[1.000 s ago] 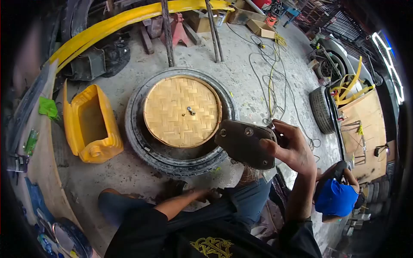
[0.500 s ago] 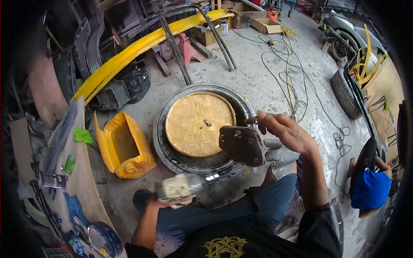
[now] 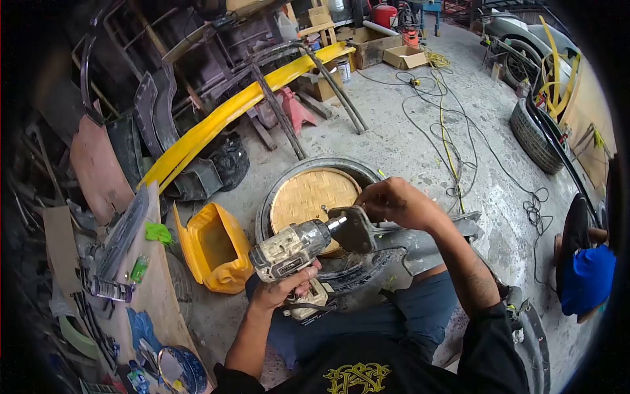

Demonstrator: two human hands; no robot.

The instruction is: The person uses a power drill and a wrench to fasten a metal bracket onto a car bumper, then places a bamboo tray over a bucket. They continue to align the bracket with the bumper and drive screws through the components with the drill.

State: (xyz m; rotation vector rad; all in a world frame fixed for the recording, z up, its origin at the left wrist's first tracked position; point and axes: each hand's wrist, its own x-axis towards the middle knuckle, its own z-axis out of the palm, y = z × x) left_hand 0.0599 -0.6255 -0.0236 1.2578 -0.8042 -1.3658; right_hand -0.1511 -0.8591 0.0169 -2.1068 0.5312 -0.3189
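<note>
My left hand (image 3: 283, 289) is wrapped round the handle of a cordless impact driver (image 3: 289, 251). The driver's socket tip meets the upper left part of a dark metal plate (image 3: 357, 230), which is the end of a grey metal part (image 3: 426, 241) lying across my right leg. Behind the plate's top edge is my right hand (image 3: 397, 202), its fingers bent together; whatever they pinch is hidden. Beyond, a round woven bamboo tray (image 3: 308, 190) rests on a black tire (image 3: 266, 197), with small bolts on it.
A cut yellow plastic container (image 3: 246, 272) stands left of the tire. Cables (image 3: 453, 164) cross the floor at the right, near another tire (image 3: 535, 138). A long yellow strip (image 3: 230, 108) leans behind. A person in blue cloth (image 3: 586, 279) is at the right edge.
My left hand has raised the driver up and right to the plate. My right hand has come down behind the plate, its fingers now bent. The view has shifted.
</note>
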